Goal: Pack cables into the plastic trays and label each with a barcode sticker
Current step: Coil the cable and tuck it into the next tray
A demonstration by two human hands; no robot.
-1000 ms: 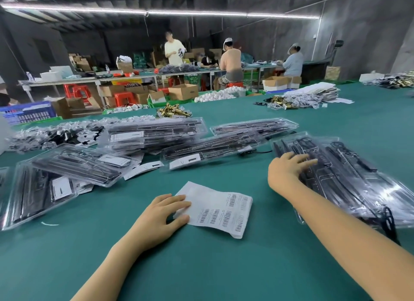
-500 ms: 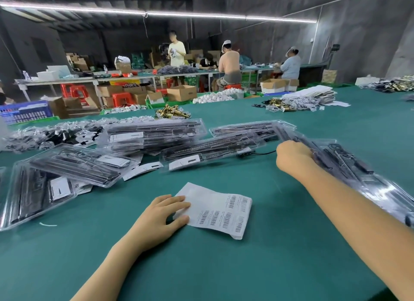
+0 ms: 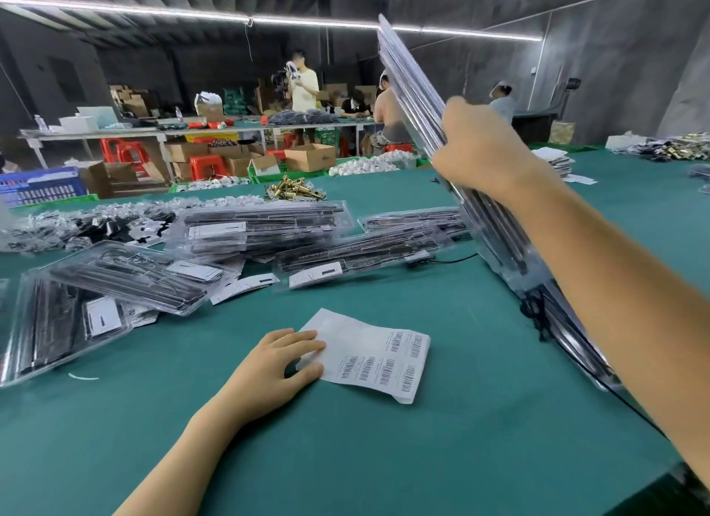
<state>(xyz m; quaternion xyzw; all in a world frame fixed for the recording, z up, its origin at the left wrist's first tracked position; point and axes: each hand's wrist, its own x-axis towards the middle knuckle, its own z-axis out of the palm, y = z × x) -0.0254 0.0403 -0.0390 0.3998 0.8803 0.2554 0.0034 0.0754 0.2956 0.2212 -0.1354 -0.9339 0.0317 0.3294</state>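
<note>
Tray stack (image 3: 430, 104) tipped up on edge, gripped by the right hand (image 3: 476, 150).
Left hand (image 3: 276, 365) flat, still pinning the sticker sheet (image 3: 369, 354) (labelling likely next).

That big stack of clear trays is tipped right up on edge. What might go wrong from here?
1. The right hand grips the tilted stack of trays at one spot only; the trays might fan apart or slide off.
2. A black cable hangs loose at the stack's lower end and may snag or pull out.
3. The left hand only rests on a corner of the barcode sheet; a falling stack might hit it.
</note>
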